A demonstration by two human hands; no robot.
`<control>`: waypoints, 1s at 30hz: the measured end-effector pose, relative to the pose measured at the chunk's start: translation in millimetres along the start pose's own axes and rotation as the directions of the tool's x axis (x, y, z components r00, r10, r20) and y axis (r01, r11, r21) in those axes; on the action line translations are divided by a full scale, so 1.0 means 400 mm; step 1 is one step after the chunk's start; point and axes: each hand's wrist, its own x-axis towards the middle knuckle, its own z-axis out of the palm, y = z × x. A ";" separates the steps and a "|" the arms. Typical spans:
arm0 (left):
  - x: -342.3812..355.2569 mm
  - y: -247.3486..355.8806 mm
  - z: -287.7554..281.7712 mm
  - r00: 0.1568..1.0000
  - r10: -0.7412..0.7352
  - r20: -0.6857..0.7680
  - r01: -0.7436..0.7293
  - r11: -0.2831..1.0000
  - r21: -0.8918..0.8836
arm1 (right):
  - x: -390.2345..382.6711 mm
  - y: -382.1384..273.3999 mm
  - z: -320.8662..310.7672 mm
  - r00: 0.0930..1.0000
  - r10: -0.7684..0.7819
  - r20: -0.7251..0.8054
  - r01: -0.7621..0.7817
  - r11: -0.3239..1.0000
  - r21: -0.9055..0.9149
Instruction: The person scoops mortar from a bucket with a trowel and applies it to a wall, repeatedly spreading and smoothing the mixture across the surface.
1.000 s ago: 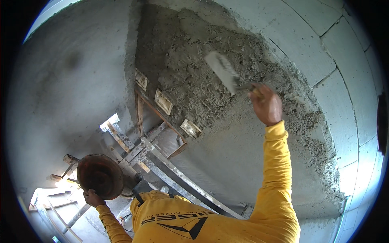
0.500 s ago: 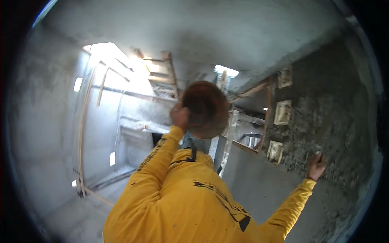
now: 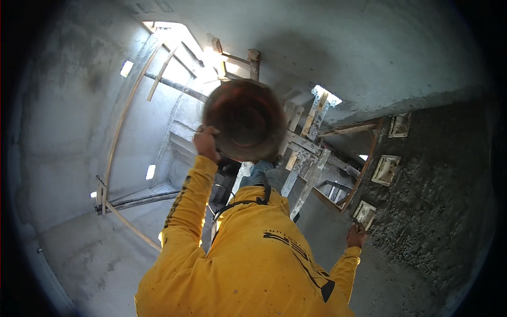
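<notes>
My left hand (image 3: 207, 143) grips the rim of a round, dark reddish-brown basin (image 3: 245, 120), held up in front of me with its hollow side in view. The basin's inside is blurred and dark, so its contents cannot be made out. My right hand (image 3: 357, 235) is closed, fingers curled, just beside the lowest of three pale rectangular wall boxes (image 3: 364, 215). Whatever it may hold is hidden. Rough, dark wet-looking plaster (image 3: 422, 211) covers the wall to the right of that hand.
A wooden-framed opening (image 3: 338, 185) lies left of the wall boxes. Several mortar-spattered timbers (image 3: 311, 177) cross behind the basin. A long thin wooden strip (image 3: 120, 127) stands by the left wall, near a bright opening (image 3: 177, 39) high up.
My right hand has moved left and inward, from the rough plaster to beside the lowest box. The basin has shifted left and up with my left hand. The whole view has turned slightly.
</notes>
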 end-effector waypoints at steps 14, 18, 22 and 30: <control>0.016 -0.338 -0.581 0.545 -0.532 -0.648 0.836 0.398 0.378 | -0.071 0.004 0.030 0.994 0.101 0.042 -0.102 0.994 0.027; -0.015 -0.468 -0.601 0.609 -0.755 0.242 0.770 0.636 0.049 | -0.090 0.066 0.033 0.975 0.213 0.062 -0.212 0.977 -0.024; -0.085 -0.184 -0.126 0.744 -0.529 0.407 0.478 0.848 0.228 | -0.129 0.148 0.055 0.953 0.303 0.021 -0.301 0.952 -0.055; -0.603 0.281 0.464 -0.250 0.445 0.860 0.602 0.767 -0.222 | -0.226 0.244 0.151 0.917 0.380 0.123 -0.387 0.922 0.029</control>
